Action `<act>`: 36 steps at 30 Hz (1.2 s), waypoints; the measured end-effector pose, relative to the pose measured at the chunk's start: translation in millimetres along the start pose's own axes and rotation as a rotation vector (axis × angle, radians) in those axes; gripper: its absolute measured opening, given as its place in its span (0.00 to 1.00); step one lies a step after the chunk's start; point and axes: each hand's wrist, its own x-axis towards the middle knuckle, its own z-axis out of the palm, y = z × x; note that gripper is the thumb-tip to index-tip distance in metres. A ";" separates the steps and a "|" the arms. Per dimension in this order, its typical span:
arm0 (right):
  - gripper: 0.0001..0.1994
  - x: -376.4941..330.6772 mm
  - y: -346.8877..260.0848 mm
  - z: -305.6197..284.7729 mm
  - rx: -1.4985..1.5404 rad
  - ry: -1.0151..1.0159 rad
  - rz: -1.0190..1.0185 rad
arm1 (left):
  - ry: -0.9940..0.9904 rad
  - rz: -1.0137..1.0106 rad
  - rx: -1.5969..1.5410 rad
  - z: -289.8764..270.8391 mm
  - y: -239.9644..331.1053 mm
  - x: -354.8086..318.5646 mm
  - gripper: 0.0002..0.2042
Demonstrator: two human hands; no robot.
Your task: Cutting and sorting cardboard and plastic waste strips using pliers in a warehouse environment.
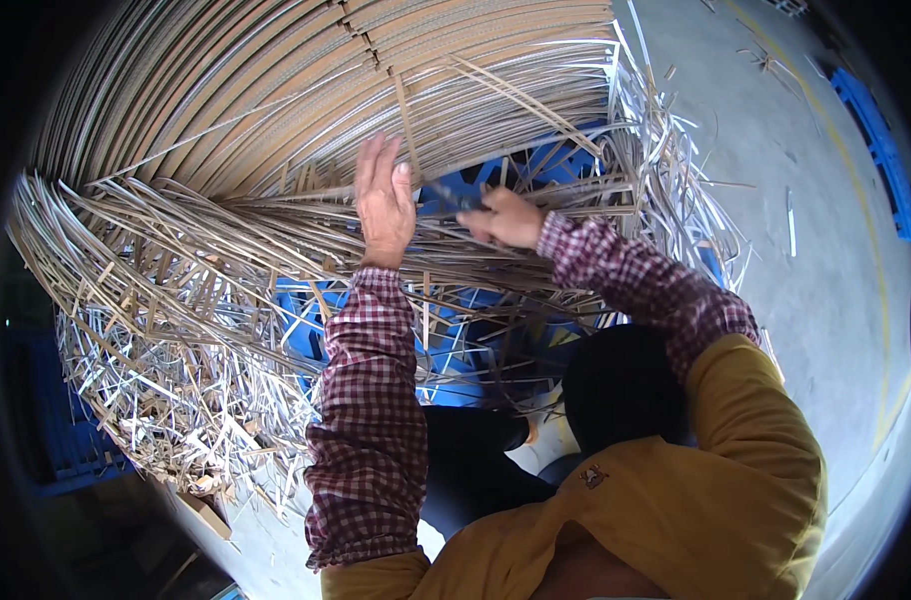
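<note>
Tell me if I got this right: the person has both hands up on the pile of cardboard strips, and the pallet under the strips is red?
Almost. In the head view the left hand and right hand are indeed up on the cardboard strips, but the pallet showing beneath them is blue, not red.

You have one view only — the left head camera, worn on your own head and looking steeply down and forward past your chest. Your forearms enter from the lower edge. It sits close to the stacked cardboard sheets and the trimmed strips below them. The fisheye bends straight edges near the rim — the concrete floor curves away at right.
</note>
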 end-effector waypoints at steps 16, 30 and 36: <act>0.26 93.9 -70.3 -74.9 0.159 0.026 0.131 | -0.282 -0.338 -0.161 16.1 -35.1 -59.0 0.16; 0.25 27.7 1.2 14.6 0.041 -0.123 0.017 | 0.132 -0.098 -0.173 -11.9 -0.3 -5.1 0.16; 0.21 53.8 -38.2 -54.0 0.042 0.009 0.029 | -0.132 -0.276 -0.170 11.3 -45.5 -40.5 0.17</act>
